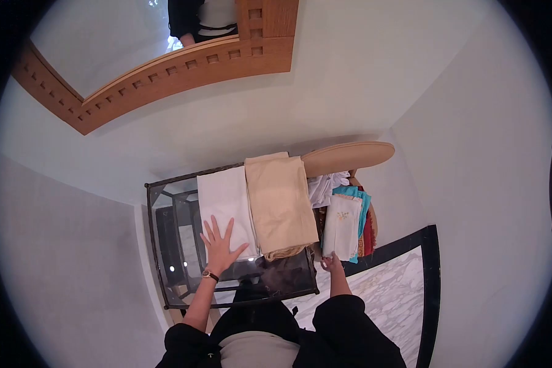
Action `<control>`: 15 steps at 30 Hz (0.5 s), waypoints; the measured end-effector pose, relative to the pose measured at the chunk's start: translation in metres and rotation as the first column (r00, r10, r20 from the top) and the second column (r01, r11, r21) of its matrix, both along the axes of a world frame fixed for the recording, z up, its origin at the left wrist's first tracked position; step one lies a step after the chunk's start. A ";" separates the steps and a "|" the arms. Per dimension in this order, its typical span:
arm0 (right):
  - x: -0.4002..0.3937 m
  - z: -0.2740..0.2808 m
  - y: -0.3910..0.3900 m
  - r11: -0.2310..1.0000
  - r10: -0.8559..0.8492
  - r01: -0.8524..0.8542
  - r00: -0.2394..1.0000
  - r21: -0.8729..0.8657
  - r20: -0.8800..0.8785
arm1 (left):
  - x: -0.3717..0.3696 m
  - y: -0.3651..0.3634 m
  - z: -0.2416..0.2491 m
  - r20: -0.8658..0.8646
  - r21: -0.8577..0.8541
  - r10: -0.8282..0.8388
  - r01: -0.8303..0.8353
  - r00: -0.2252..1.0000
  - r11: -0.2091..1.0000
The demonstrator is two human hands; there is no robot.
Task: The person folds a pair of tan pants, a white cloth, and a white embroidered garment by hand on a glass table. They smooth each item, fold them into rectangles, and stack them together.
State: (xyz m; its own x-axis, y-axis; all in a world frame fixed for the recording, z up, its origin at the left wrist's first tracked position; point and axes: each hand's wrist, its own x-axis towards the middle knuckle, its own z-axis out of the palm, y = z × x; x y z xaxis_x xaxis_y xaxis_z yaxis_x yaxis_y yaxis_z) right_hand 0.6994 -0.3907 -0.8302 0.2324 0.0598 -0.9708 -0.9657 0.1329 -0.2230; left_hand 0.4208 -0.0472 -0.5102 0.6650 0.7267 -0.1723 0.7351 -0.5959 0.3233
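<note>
My left hand (221, 246) lies with spread fingers on the lower part of a folded white cloth (223, 193). Beside that cloth, on the same glass-topped table (179, 279), is a folded beige cloth (279, 205). My right hand (332, 262) has its fingers closed at the bottom edge of a folded white cloth with a small embroidered motif (341, 230). Turquoise cloth (365, 211) and red patterned fabric (368, 239) show beneath the embroidered one, on a chair.
The chair's rounded tan back (349, 157) stands against the wall. A crumpled white cloth (326, 187) lies near it. Above hangs a wood-framed mirror (190, 70), with part of a person reflected. Marble flooring with a black border (398, 282) is at the lower right.
</note>
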 end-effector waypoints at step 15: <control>0.089 0.083 0.020 0.899 -0.259 0.138 0.932 0.416 0.252 | -0.008 0.000 -0.010 0.005 0.040 -0.012 0.012 1.000 0.999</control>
